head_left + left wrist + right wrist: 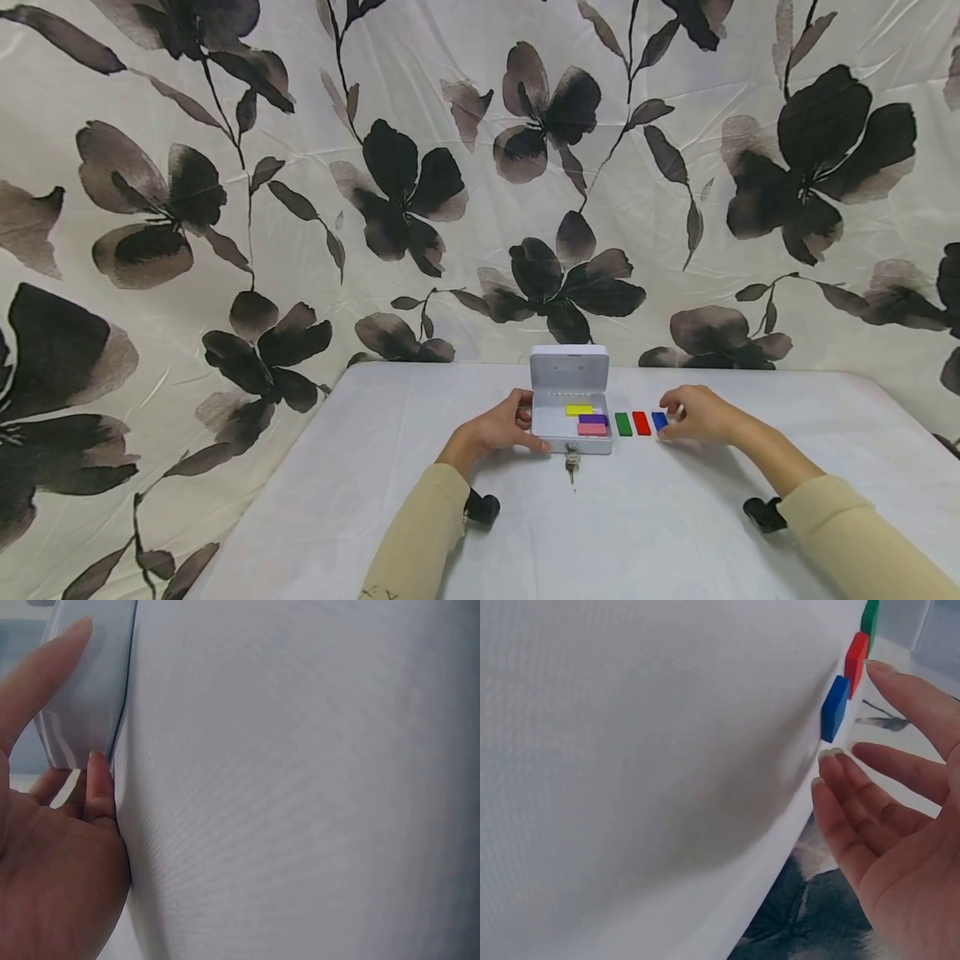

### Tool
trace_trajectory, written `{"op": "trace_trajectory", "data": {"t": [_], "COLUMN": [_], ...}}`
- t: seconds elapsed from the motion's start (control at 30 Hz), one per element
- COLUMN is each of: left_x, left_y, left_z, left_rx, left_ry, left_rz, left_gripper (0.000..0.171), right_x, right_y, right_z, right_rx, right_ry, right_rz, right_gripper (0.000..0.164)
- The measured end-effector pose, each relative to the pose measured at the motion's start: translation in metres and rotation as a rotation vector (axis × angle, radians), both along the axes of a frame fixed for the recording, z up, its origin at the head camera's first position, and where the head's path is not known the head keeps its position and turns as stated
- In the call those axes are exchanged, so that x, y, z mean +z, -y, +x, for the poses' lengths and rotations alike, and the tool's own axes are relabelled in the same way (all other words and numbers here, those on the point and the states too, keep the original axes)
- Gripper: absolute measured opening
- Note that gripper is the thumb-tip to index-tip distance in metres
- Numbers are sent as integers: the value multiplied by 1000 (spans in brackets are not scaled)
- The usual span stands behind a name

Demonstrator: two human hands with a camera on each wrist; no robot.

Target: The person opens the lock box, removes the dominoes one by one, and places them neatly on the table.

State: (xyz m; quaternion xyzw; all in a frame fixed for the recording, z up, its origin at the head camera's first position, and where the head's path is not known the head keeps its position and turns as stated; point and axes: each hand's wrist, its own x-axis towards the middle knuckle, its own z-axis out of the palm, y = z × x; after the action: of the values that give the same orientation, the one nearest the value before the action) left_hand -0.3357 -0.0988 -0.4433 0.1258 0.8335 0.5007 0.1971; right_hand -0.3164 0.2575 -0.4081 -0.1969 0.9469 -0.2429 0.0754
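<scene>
A white cash box [568, 445] stands on the table with its lid [569, 367] raised. Inside it lie a yellow block [579, 410], a purple block [592, 419] and a pink block [592, 430]. My left hand [498, 427] grips the box's left front corner, thumb along the front wall [82, 697] and fingers at the side. To the box's right, a green block [623, 424], a red block [641, 423] and a blue block [659, 421] lie in a row. My right hand [900, 810] is spread beside the blue block, thumb and fingers apart with nothing between them.
Keys [572, 463] hang from the lock at the front of the box. A white cloth covers the table [600, 533]. Behind its far edge hangs a floral curtain [465, 200]. Each wrist carries a small black device, the left one [482, 507] near the sleeve cuff.
</scene>
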Motion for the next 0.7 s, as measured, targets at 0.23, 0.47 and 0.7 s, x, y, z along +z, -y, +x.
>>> {"op": "trace_trajectory", "data": {"t": [0.23, 0.47, 0.7], "left_x": [2, 2, 1], "left_y": [0, -1, -1], "left_z": [1, 0, 1], "left_rx": [5, 11, 17], "left_ry": [8, 4, 3], "left_rz": [0, -8, -7], "left_gripper": [89, 90, 89], "right_x": [5, 14, 17], "right_y": [3, 9, 18], "right_z": [3, 8, 12], "right_rx": [26, 34, 54], "right_ry": [-55, -62, -68], "right_rz": [-9, -16, -23], "right_gripper": [49, 47, 48]}}
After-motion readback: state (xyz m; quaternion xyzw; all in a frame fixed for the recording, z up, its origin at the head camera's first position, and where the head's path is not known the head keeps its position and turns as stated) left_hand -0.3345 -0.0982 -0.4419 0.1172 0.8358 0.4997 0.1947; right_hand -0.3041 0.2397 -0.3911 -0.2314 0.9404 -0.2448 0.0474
